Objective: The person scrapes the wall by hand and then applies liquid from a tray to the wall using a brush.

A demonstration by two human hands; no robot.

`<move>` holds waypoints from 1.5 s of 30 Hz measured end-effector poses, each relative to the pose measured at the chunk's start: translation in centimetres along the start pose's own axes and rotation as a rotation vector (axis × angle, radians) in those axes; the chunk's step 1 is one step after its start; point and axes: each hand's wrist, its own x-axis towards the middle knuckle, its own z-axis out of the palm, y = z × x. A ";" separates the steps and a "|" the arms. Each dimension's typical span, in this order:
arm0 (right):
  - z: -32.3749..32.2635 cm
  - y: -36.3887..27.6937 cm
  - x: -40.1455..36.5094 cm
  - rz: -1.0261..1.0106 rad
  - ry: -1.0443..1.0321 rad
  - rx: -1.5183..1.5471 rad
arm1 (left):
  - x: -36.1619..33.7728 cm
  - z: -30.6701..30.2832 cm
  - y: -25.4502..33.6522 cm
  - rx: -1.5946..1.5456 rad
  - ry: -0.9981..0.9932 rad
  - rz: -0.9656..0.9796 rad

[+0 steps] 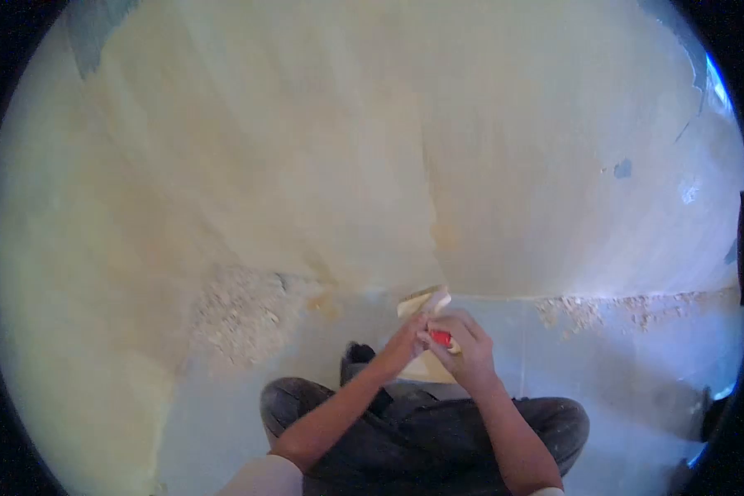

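Note:
My left hand [405, 345] is closed around a wide-headed pale tool [422, 301], whose cream head sticks out past my fingers near the foot of the wall. Close against it, my right hand [469, 351] has its fingers curled round a small red-handled tool [441, 337]. The two hands meet in front of my lap, and the fingers hide much of both tools. Below them a flat cream piece [426, 369] shows between my wrists and my dark trousers [405, 438].
A broad, patchy beige wall [306, 149] rises in front of me. Crumbled debris [238, 318] lies in a heap at the left, and more rubble [620, 311] lines the wall's foot at the right. The floor [620, 372] is grey-blue. A bare grey patch [623, 169] marks the wall.

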 end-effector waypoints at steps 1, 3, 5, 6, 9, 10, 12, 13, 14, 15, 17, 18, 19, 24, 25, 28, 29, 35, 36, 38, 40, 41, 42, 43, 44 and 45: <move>0.2 -0.4 -0.3 -0.008 0.021 0.050 | 0.1 0.6 0.5 -0.043 0.016 0.045; 0.0 -1.2 0.3 -0.021 0.058 0.119 | 0.0 0.4 2.0 -0.062 0.036 0.093; -1.3 -1.7 1.0 -0.074 0.004 0.131 | 0.3 0.4 3.7 0.288 0.075 0.208; -1.8 -1.6 1.0 -0.081 0.018 0.132 | 0.6 0.6 4.7 0.300 0.068 0.215; -2.7 -1.2 0.6 -0.032 0.095 0.138 | -0.2 2.6 12.1 0.586 0.184 0.403; -2.8 -0.9 0.5 0.016 0.122 0.154 | -0.8 2.9 15.2 0.691 0.219 0.343; -2.9 -0.3 0.5 0.057 0.159 0.182 | 0.0 3.4 19.7 0.695 0.275 0.599; -2.9 0.0 0.5 0.096 0.167 0.167 | -0.2 4.1 22.0 0.780 0.325 0.630; -2.8 0.2 0.4 0.136 0.175 0.152 | -0.4 4.8 24.2 0.863 0.374 0.661; -2.9 0.3 0.4 0.131 0.183 0.162 | -0.4 5.2 26.1 0.876 0.375 0.666; -2.8 0.4 0.1 0.211 0.123 0.154 | -0.5 5.9 29.4 1.367 0.404 0.897; -2.7 0.5 0.0 0.209 0.127 0.162 | -0.5 6.2 30.9 1.377 0.405 0.897; -2.5 0.6 -0.1 0.221 0.111 0.167 | -0.4 6.4 32.2 1.483 0.429 0.954; -2.0 0.9 -0.7 0.269 0.021 0.174 | 0.0 8.4 35.4 1.534 0.508 0.918; -2.0 0.7 -0.7 0.286 0.003 0.161 | 0.7 7.9 36.0 1.628 0.521 1.032; -1.6 1.3 -1.1 0.301 -0.025 0.144 | 2.3 7.7 37.4 1.785 0.586 1.147; -1.4 1.6 -1.2 0.299 -0.035 0.140 | 2.7 7.9 37.8 1.849 0.641 1.145; -1.1 1.9 -1.4 0.326 -0.050 0.147 | 4.7 11.3 38.2 1.549 0.626 1.012; -1.1 1.8 -1.4 0.330 -0.051 0.148 | 5.6 10.7 38.5 1.549 0.624 1.007; -1.3 1.6 -1.3 0.360 -0.049 0.178 | 7.6 9.3 39.4 1.735 0.645 1.318; -1.1 2.0 -1.4 0.342 -0.039 0.163 | 8.5 8.9 39.5 1.703 0.633 1.279; -1.1 2.2 -1.5 0.319 -0.031 0.149 | 8.8 8.8 39.5 1.672 0.627 1.243; -1.2 2.2 -1.4 0.323 -0.032 0.148 | 9.1 8.8 39.5 1.671 0.625 1.239; -1.2 2.1 -1.4 0.327 -0.030 0.153 | 9.4 8.8 39.5 1.638 0.611 1.241; -1.3 2.1 -1.4 0.332 -0.030 0.158 | 9.5 8.7 39.5 1.606 0.598 1.241; -1.2 2.2 -1.4 0.336 -0.032 0.158 | 9.6 8.7 39.4 1.606 0.598 1.236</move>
